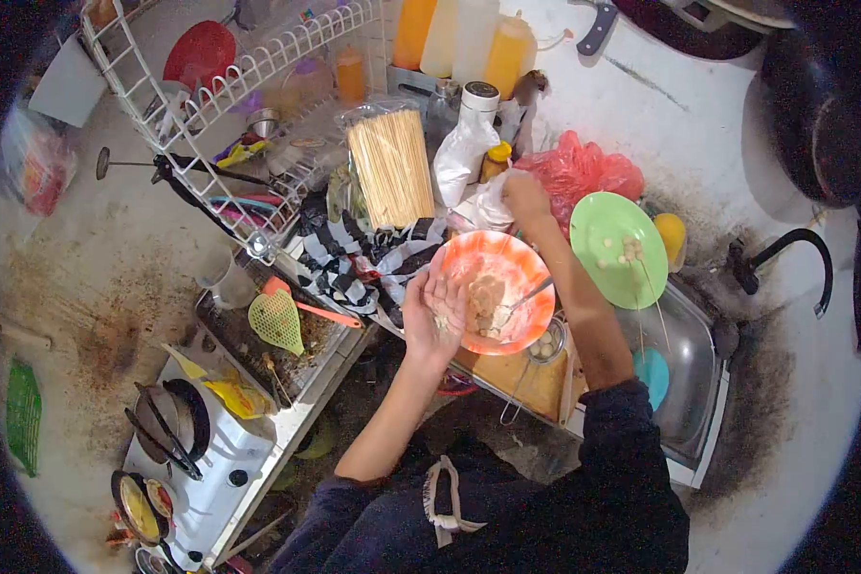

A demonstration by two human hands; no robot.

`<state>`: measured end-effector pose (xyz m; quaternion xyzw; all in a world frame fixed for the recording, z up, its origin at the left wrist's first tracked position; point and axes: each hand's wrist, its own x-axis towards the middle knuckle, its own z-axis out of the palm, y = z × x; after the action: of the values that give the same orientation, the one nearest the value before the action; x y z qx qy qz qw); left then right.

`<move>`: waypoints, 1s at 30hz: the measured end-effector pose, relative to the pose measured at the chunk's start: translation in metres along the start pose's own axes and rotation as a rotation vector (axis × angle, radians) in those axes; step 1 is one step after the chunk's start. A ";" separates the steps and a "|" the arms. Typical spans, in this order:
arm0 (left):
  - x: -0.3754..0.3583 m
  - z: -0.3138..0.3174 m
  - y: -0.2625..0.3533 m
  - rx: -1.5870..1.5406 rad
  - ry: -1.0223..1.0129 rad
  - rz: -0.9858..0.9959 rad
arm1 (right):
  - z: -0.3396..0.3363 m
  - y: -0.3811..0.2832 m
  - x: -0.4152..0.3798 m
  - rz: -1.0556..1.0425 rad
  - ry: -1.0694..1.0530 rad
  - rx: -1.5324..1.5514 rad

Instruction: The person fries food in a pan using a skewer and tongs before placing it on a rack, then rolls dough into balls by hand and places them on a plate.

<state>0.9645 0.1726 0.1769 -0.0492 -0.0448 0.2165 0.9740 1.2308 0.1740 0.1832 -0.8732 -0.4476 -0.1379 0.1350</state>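
At the frame's centre, the left hand (433, 312) is cupping pale bits (442, 324) palm-up by a round orange-and-white plastic-looking bowl (488, 241), seemingly to avoid spilling, while the right hand (526, 196) is touching a crumpled white plastic bag (491, 205), its grip hidden.

- two bare hands: one left hand (436, 314), one right hand (526, 196);
- one orange-and-white bowl (534, 261), with one spoon (532, 294);
- one light-green plate (595, 222), right;
- four plastic bottles (509, 53) in a row, far side;
- one knife (598, 29), far right;
- one bundle of wooden skewers (392, 172);
- one red plastic bag (584, 167);
- one black faucet (796, 241), right;
- one wire strainer (518, 390);
- one yellow-green slotted turner (275, 320), left
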 end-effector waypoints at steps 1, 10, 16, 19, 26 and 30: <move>0.002 0.004 -0.004 -0.002 0.001 -0.005 | -0.006 0.003 -0.001 -0.024 0.029 0.043; 0.041 -0.001 -0.027 0.191 0.181 0.175 | -0.101 -0.036 -0.091 -0.196 -0.484 1.013; 0.031 0.005 -0.042 0.109 0.088 0.193 | -0.116 -0.072 -0.146 -0.142 -0.250 0.794; 0.026 0.008 -0.048 0.023 0.124 0.217 | -0.125 -0.078 -0.156 -0.139 -0.225 0.543; 0.023 0.013 -0.046 0.096 0.289 0.285 | -0.132 -0.085 -0.181 -0.446 -0.048 0.315; 0.023 0.007 -0.048 0.195 0.330 0.338 | -0.143 -0.087 -0.184 -0.507 -0.097 0.201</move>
<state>1.0048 0.1400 0.1912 0.0035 0.1449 0.3684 0.9183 1.0397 0.0346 0.2590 -0.7211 -0.6692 -0.0801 0.1607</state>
